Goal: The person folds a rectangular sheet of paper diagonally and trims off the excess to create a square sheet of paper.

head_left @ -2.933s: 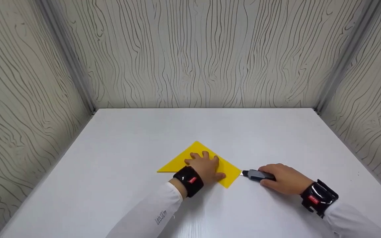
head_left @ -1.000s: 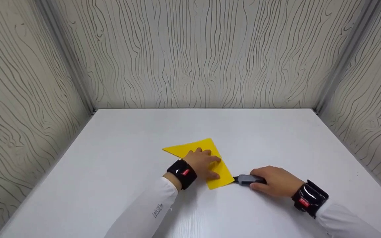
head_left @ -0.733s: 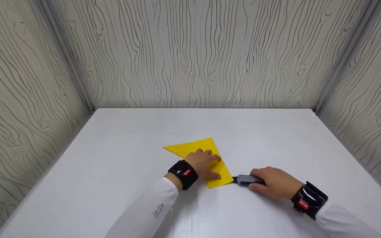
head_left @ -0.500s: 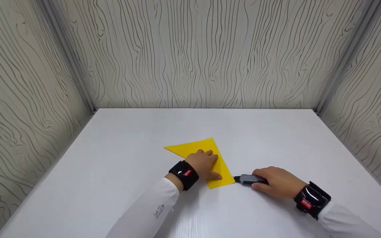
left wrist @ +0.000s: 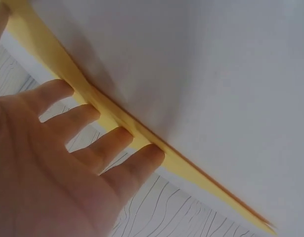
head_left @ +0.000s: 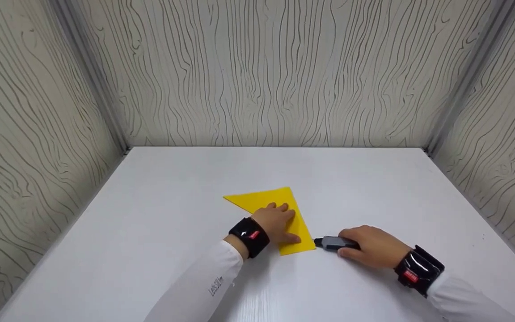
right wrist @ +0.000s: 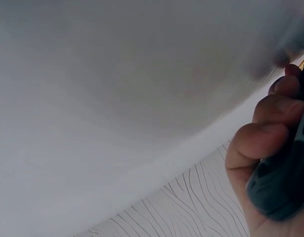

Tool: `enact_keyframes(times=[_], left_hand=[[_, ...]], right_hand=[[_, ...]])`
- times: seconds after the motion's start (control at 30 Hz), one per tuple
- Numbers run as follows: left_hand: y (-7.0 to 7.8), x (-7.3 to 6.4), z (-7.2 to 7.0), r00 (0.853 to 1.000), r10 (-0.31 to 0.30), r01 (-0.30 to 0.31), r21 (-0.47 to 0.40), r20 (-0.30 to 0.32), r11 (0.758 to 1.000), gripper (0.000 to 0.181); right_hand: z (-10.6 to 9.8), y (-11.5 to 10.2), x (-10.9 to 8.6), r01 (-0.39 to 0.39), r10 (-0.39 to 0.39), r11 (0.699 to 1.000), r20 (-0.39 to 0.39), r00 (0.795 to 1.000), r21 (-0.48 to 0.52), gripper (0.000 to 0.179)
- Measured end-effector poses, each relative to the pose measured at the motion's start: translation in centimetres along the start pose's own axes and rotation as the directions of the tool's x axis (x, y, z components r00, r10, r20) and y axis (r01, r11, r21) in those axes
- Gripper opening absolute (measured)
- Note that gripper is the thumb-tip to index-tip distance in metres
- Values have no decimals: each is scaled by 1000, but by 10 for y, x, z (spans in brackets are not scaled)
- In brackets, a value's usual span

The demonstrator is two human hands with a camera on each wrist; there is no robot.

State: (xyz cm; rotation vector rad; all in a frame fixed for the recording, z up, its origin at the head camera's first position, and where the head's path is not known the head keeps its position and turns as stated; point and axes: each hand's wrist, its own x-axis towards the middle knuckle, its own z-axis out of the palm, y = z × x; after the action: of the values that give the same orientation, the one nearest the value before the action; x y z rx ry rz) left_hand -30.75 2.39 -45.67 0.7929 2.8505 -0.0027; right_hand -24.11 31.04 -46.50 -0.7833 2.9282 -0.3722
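A folded sheet of yellow paper (head_left: 262,197) lies on the white table, one long point aimed left. My left hand (head_left: 275,223) presses flat on it with spread fingers; in the left wrist view the fingertips (left wrist: 154,152) rest along the paper (left wrist: 191,170). My right hand (head_left: 373,246) grips a grey and black utility knife (head_left: 338,243), its tip right at the paper's lower right corner. In the right wrist view the fingers (right wrist: 260,140) curl round the knife's dark handle (right wrist: 280,182). The blade hardly shows.
The white table (head_left: 172,179) reaches back to a wood-grain patterned wall (head_left: 257,80). Similar panels stand at left and right, with grey metal posts (head_left: 87,67) at the corners. Black bands (head_left: 249,237) circle both wrists.
Since the earliest frame the paper has turned clockwise under my left hand, its top corner moving right. My right hand has brought the knife slightly left; over the last half second only small shifts show.
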Motion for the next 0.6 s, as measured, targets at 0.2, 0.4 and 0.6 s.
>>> enact_keyframes(times=[0.2, 0.4, 0.6], left_hand=[[0, 7, 6, 1000, -28, 28, 18, 2, 999, 80], [2, 1, -4, 1000, -28, 27, 69, 9, 997, 79], [1, 1, -3, 999, -26, 24, 51, 29, 998, 83]], right_hand=[[0, 3, -2, -7, 7, 1000, -9, 1000, -4, 40], [-2, 1, 0, 23, -23, 1000, -28, 999, -10, 35], [-1, 3, -1, 27, -27, 999, -21, 999, -17, 37]])
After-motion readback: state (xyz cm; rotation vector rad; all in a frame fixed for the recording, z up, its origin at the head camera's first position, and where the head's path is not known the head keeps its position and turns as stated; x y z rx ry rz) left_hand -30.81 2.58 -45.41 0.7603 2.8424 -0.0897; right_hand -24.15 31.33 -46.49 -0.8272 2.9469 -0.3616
